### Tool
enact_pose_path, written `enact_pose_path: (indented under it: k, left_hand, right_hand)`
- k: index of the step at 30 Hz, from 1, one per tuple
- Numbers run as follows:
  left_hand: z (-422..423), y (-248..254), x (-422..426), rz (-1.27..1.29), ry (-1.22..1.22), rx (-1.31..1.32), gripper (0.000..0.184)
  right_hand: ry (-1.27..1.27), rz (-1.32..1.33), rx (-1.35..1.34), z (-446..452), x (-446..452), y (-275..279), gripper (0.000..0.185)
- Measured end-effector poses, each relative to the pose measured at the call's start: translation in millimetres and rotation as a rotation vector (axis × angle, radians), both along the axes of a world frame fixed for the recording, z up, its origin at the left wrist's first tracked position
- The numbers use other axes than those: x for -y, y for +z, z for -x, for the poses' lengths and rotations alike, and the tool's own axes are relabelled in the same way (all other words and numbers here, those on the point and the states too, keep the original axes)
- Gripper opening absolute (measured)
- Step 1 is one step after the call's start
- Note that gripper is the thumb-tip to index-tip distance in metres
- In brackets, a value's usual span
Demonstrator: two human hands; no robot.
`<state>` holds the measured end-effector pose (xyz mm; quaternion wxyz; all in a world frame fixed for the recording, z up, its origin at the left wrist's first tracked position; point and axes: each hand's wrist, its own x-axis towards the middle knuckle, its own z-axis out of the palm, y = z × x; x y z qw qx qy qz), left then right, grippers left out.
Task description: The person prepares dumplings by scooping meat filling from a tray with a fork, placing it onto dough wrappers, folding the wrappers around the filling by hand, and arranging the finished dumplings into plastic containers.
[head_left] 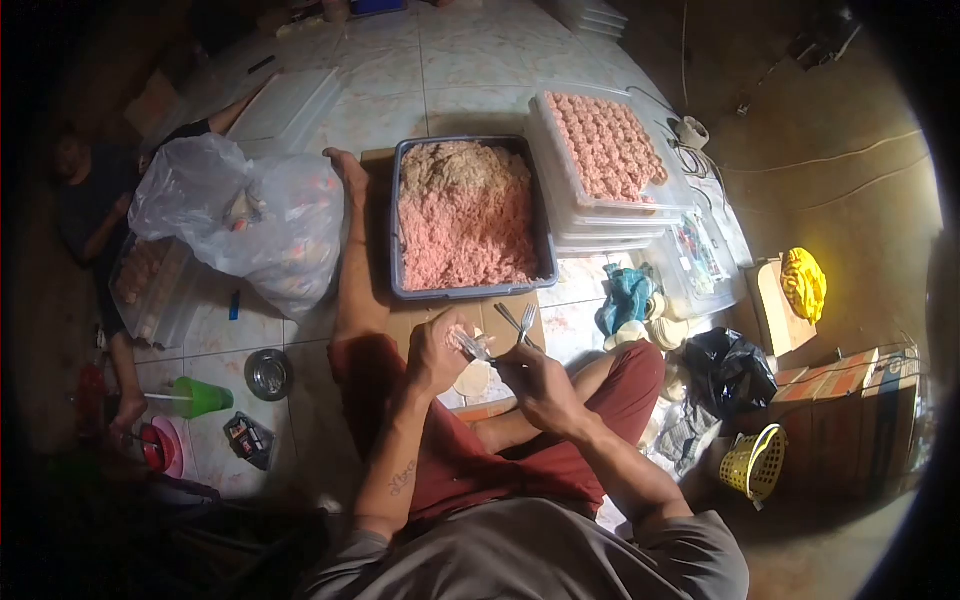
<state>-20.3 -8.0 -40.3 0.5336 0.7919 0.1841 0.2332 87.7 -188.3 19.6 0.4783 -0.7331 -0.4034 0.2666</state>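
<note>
My left hand [437,355] is closed around a small lump of pink minced meat [457,337]; a wrapper under it cannot be made out clearly. With my right hand [545,390] I grip a metal utensil, probably a fork [472,346], its end touching the meat. Just beyond my right fingers, two more metal utensils [525,318] cross; whether they lie on the cardboard or touch my hand is unclear. A pale round wrapper [473,379] lies below my hands. Ahead stands a grey tub [470,293] of minced meat, pink in front and browner at the back.
Stacked clear trays [610,222] at right carry rows of meat pieces. A large plastic bag [290,225] stands at left, near another person [95,200]. Around me are a teal cloth [627,298], a black bag [728,372], a yellow basket [754,465] and a green cup [205,397].
</note>
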Motion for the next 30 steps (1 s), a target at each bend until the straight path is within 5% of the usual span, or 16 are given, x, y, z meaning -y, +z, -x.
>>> enact_pose_path:
  k: [1,2,5,6,9,13,15,17,18,19,23,25,28,30]
  left_hand:
    - [-8,4,-1,-0.097,0.089,-0.074,0.043]
    - [-6,8,1,0.224,0.051,-0.003,0.046]
    - [-2,-10,-5,0.236,0.056,-0.051,0.038]
    - [-5,-26,-1,0.404,0.07,0.167,0.031]
    - [-17,17,7,0.687,-0.013,0.254,0.051]
    - [-34,36,6,0.545,-0.14,0.343,0.076]
    - [-34,46,6,0.593,-0.235,0.309,0.087]
    - [-35,48,10,0.596,-0.07,0.324,0.086]
    - [-30,46,0,0.6,-0.096,0.276,0.087]
    - [-23,34,-10,0.598,-0.11,0.237,0.075]
    - [2,-33,-35,0.706,-0.048,0.086,0.051]
    - [2,-49,-36,0.758,-0.009,0.083,0.043]
    - [-2,-67,-37,0.529,0.101,-0.136,0.033]
    - [-3,-70,-36,0.502,0.095,-0.143,0.032]
  right_hand:
    - [0.002,0.002,0.092,-4,-8,-1,0.011]
    - [-0.039,-0.049,0.109,-15,-14,2,0.011]
    - [-0.161,0.018,0.266,-58,-45,33,0.017]
    - [-0.062,-0.095,0.586,-81,-60,18,0.018]
    - [0.125,0.06,0.885,-103,-95,3,0.025]
    - [0.254,-0.022,0.412,-64,-82,38,0.027]
    - [0.226,-0.036,0.487,-80,-79,12,0.031]
    - [0.139,-0.205,0.758,-110,-61,25,0.03]
    - [0.031,-0.02,0.197,-127,-48,50,0.024]
    - [-0.037,-0.107,0.003,-150,-35,66,0.024]
    - [-0.342,-0.202,0.418,-291,-12,69,0.019]
    - [-0.549,0.144,0.643,-332,-12,87,0.031]
    - [-0.412,0.284,0.475,-398,-6,59,0.062]
    - [-0.372,0.357,0.504,-417,-10,39,0.062]
